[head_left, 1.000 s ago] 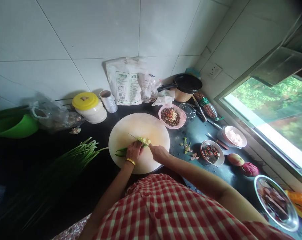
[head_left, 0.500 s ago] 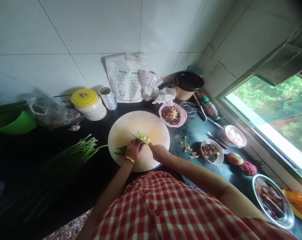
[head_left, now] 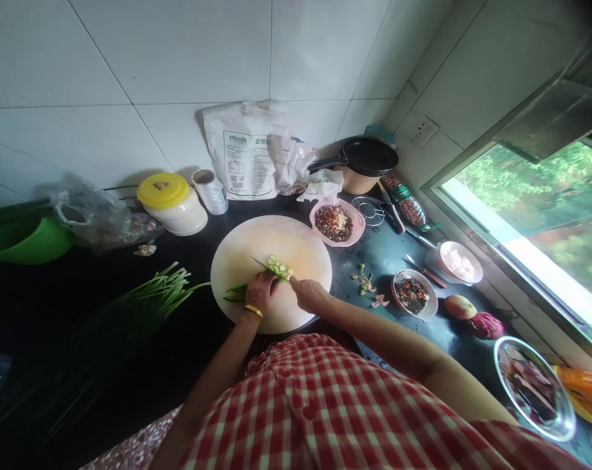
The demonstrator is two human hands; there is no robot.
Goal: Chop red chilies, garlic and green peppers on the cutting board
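My left hand [head_left: 261, 291] is closed over green peppers [head_left: 235, 294] on a round white cutting board [head_left: 271, 232]; their ends stick out to its left. In my right hand [head_left: 309, 295] is the handle of a knife, gripped with the fingers wrapped round. The knife's blade [head_left: 260, 263] points up and left, close in front of my left fingertips. Cut green pepper pieces [head_left: 279, 267] lie along the blade's far side. My fingers hide part of the peppers and most of the handle.
Green stalks [head_left: 163, 287] lie left of the board. Behind stand a yellow-lidded jar [head_left: 171, 202], a plastic roll [head_left: 211, 192] and a white bag [head_left: 244, 156]. To the right are a pink bowl [head_left: 352, 234], a small bowl [head_left: 430, 307], a small knife [head_left: 435, 279], a dragon fruit [head_left: 486, 326] and a metal bowl [head_left: 567, 418].
The view has shifted very slightly. Both hands stay in almost the same place, with the knife against the cut pieces.
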